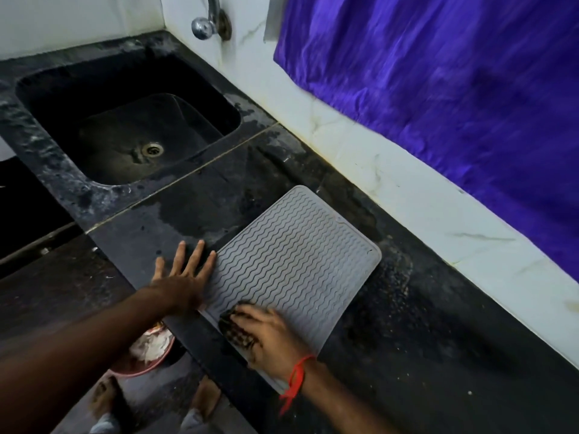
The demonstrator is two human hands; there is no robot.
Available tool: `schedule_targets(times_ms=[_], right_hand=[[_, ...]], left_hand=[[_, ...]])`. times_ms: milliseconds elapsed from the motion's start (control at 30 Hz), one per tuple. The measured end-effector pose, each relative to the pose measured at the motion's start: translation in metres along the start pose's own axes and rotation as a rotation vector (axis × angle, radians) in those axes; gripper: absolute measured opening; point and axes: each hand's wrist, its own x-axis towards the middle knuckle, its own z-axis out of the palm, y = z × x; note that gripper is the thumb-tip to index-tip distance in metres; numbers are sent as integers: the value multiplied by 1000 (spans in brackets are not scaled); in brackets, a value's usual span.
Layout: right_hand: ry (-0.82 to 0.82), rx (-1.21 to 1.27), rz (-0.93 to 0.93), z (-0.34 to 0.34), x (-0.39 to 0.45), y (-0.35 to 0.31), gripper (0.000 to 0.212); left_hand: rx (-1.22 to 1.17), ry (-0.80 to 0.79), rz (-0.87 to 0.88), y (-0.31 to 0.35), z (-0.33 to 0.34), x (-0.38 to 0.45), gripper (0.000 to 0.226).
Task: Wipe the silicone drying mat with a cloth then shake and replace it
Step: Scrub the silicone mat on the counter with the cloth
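A black stone sink [37, 98] fills the frame's ten o'clock, its metal drain [152, 150] near the basin's middle, and a chrome tap [208, 21] comes off the white wall at twelve o'clock. Below the counter edge, at seven o'clock, a pink bowl [142, 361] sits on the floor beside the person's bare feet [205, 396].

The left hand [183, 277] lies flat on the dark countertop [423, 339], fingers straight and spread, pointing toward twelve o'clock; its forefinger side touches the mat's left edge.

The grey silicone drying mat [297, 261] lies flat on the counter, just right of frame centre, turned so that its corners point roughly at twelve, three, six and nine o'clock. Its ridged wavy pattern faces up.

At the mat's six o'clock corner, the right hand [272, 336] presses a dark patterned cloth [233, 328] onto the mat, the fingers curled over it; the cloth shows at the fingertips, toward nine o'clock. A red thread [294, 380] is tied round that wrist.

At two o'clock, a purple fabric [454, 73] hangs on the wall above the counter, well apart from the mat.
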Motion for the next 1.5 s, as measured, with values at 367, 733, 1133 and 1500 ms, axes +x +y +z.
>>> schedule_targets(times_ms=[367,733,1133,1500], right_hand=[[369,-51,637,-137,52,154,55],[149,61,222,24,-14,-23,29],[298,-90,524,-123,62,120,46],[137,-276,306,15,17,-21,56]], left_hand=[[-15,-2,-5,-1,1,-1,99],[-40,-3,12,-6,2,1,98],[-60,-12,9,-6,3,3,103],[-75,1,11,-8,5,3,101]])
